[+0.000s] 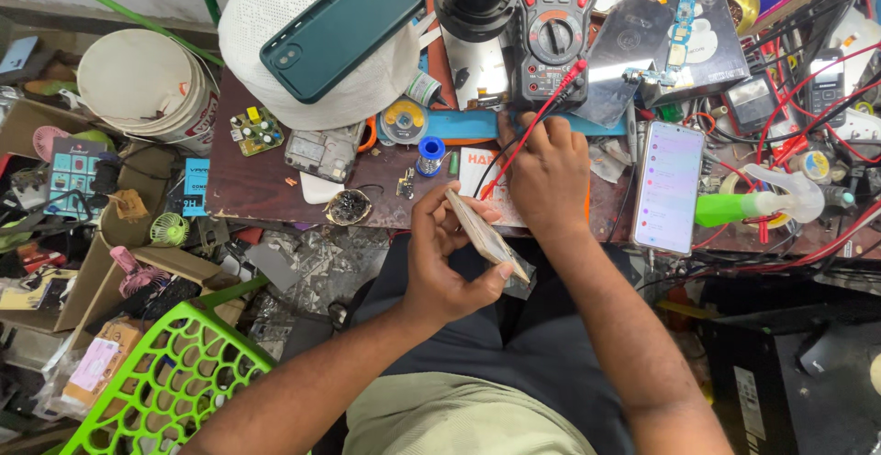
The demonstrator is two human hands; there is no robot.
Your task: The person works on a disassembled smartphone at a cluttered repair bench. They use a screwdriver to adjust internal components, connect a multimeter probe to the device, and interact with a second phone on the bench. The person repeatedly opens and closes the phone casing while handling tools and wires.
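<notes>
My left hand (445, 258) grips a thin flat phone part (485, 233), seen edge-on and tilted, just above my lap at the front edge of the brown workbench (266, 189). My right hand (543, 175) is closed over the red and black probe leads (541, 111), its knuckles toward me, touching the upper end of the part. The leads run up to a black and red multimeter (553, 33) standing behind my right hand. What the fingertips pinch is hidden.
A lit smartphone (668, 186) lies right of my right hand, beside a green spray bottle (752, 205). A dark green phone case (341, 28) rests on a white mesh hat. Solder spool (430, 152), circuit boards, red wires crowd the bench. A green plastic basket (165, 372) sits lower left.
</notes>
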